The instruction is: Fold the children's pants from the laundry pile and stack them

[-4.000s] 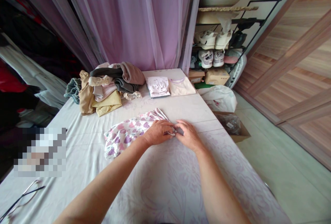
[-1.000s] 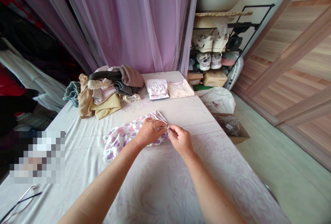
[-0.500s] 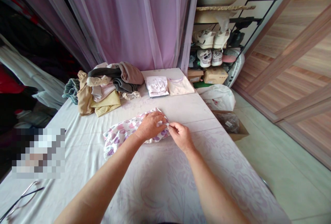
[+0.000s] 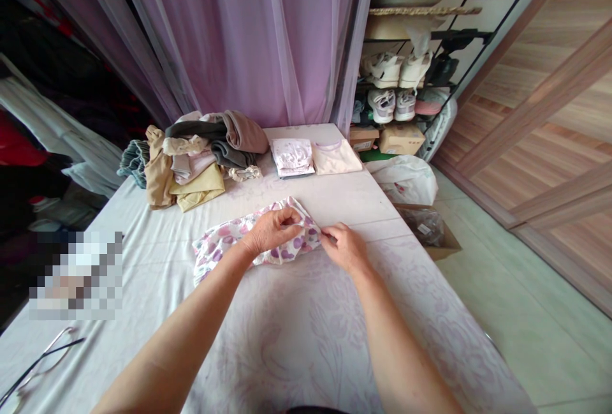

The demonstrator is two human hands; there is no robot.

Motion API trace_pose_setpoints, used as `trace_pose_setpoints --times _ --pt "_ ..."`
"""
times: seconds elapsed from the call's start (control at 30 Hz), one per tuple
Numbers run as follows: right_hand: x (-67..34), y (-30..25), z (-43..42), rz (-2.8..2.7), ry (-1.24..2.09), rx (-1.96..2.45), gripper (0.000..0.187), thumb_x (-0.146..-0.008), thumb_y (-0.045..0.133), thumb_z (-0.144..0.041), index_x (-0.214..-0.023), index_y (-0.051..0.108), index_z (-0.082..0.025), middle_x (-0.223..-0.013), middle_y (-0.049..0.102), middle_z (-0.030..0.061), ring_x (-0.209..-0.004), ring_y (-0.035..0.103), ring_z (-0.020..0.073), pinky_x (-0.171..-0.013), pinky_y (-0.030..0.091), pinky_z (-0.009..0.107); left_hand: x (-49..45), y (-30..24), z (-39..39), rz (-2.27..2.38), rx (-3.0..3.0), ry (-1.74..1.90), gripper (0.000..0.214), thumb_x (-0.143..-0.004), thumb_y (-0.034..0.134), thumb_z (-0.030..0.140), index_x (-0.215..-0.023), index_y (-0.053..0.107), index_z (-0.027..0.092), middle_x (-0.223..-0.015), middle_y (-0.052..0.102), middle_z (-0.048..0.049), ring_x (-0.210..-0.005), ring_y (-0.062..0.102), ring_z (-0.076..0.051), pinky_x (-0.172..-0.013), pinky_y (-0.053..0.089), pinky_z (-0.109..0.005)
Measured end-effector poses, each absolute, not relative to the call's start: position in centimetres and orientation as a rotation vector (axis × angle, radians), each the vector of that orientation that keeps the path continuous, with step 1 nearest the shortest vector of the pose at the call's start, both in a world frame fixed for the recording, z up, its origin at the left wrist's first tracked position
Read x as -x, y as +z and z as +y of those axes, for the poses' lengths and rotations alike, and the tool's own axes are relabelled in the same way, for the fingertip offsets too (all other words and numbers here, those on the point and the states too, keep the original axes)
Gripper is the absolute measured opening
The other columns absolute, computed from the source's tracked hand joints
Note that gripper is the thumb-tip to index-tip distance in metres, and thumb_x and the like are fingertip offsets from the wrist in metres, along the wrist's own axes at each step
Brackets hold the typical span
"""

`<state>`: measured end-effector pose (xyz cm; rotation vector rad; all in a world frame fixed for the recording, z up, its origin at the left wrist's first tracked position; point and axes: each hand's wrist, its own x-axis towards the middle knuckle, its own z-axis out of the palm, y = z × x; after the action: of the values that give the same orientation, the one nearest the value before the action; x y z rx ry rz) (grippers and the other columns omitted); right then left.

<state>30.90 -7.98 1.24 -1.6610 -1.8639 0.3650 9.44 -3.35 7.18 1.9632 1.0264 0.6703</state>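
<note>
A white garment (image 4: 224, 238) with pink and purple heart-like spots lies folded lengthwise on the covered table, its left end gathered. My left hand (image 4: 273, 230) rests over its right half, thumb and fingertips closed together on the fabric. At the right end, my right hand (image 4: 345, 247) pinches the edge of the same garment between thumb and forefinger. Both forearms reach in from the bottom, and the left one hides part of the garment's lower edge.
A heap of clothes (image 4: 234, 133) lies at the far left of the table. Beside it sit a folded pale stack (image 4: 292, 157) and a folded cream shirt (image 4: 337, 156). Glasses (image 4: 45, 363) lie at the near left. A shoe rack (image 4: 482, 36) and an open carton (image 4: 442, 249) stand to the right.
My right hand has moved slightly right, drawing the garment's right edge outward. My left hand has shifted a little left, so the hands are farther apart. The view has shifted slightly.
</note>
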Motion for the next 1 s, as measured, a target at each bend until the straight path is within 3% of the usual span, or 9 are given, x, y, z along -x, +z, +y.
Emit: trace_pose_setpoints --times 0.2,0.4,0.53,0.67,0.77,1.0 --pt "-30.8 1.4 -8.0 -1.914 0.477 1.515 0.008 -0.078 0.063 -0.021 -0.079 0.071 -0.022 -0.084 0.068 0.0027 -0.078 0.062 0.0161 -0.07 0.043 0.025 -9.9 6.9 -3.4 0.995 -2.03 0.565 0.011 -0.08 0.058 0.028 -0.081 0.063 0.018 -0.068 0.061 0.0033 -0.064 0.055 -0.011 -0.061 0.043 -0.02" --pt "-31.1 1.9 -8.3 -1.912 0.609 1.526 0.009 -0.081 0.06 -0.024 -0.082 0.069 -0.024 -0.079 0.071 -0.0002 -0.074 0.063 0.0159 -0.066 0.042 0.024 -11.2 6.6 -3.2 0.877 -2.258 0.539 0.006 -0.077 0.06 0.02 -0.08 0.065 0.021 -0.103 0.072 -0.0027 -0.103 0.064 -0.019 -0.09 0.046 -0.027" --pt "-31.0 2.2 -8.2 -1.91 0.575 1.426 0.005 -0.076 0.063 -0.021 -0.079 0.067 -0.024 -0.081 0.071 0.0009 -0.081 0.063 0.0179 -0.075 0.045 0.027 -11.8 5.9 -3.0 0.908 -2.403 0.438 0.005 -0.077 0.061 0.019 -0.076 0.065 0.021 -0.086 0.073 -0.0005 -0.087 0.066 -0.018 -0.087 0.044 -0.029" --pt "-31.2 1.7 -8.0 -1.76 0.77 1.357 0.021 -0.075 0.061 -0.02 -0.095 0.064 -0.022 -0.089 0.072 0.0024 -0.085 0.066 0.0175 -0.08 0.048 0.029 -11.9 5.3 -2.7 1.014 -2.451 0.42 0.004 -0.077 0.063 0.021 -0.077 0.067 0.02 -0.074 0.069 0.0015 -0.076 0.062 -0.016 -0.085 0.041 -0.03" --pt "-31.4 1.3 -8.0 -1.668 0.916 1.332 0.028 -0.077 0.059 -0.022 -0.105 0.06 -0.021 -0.094 0.072 0.0033 -0.088 0.067 0.0174 -0.084 0.049 0.031 -11.7 5.2 -2.7 1.038 -2.431 0.41 0.006 -0.077 0.061 0.02 -0.077 0.067 0.02 -0.074 0.069 0.0013 -0.075 0.061 -0.016 -0.084 0.041 -0.03" --pt "-31.2 1.0 -7.9 -1.639 0.977 1.29 0.021 -0.078 0.056 -0.021 -0.099 0.059 -0.021 -0.093 0.072 0.0045 -0.088 0.068 0.0172 -0.082 0.05 0.03 -11.5 6.0 -3.2 0.898 -2.399 0.474 0.006 -0.08 0.063 0.024 -0.082 0.068 0.021 -0.096 0.073 -0.0017 -0.098 0.063 -0.02 -0.099 0.038 -0.035"
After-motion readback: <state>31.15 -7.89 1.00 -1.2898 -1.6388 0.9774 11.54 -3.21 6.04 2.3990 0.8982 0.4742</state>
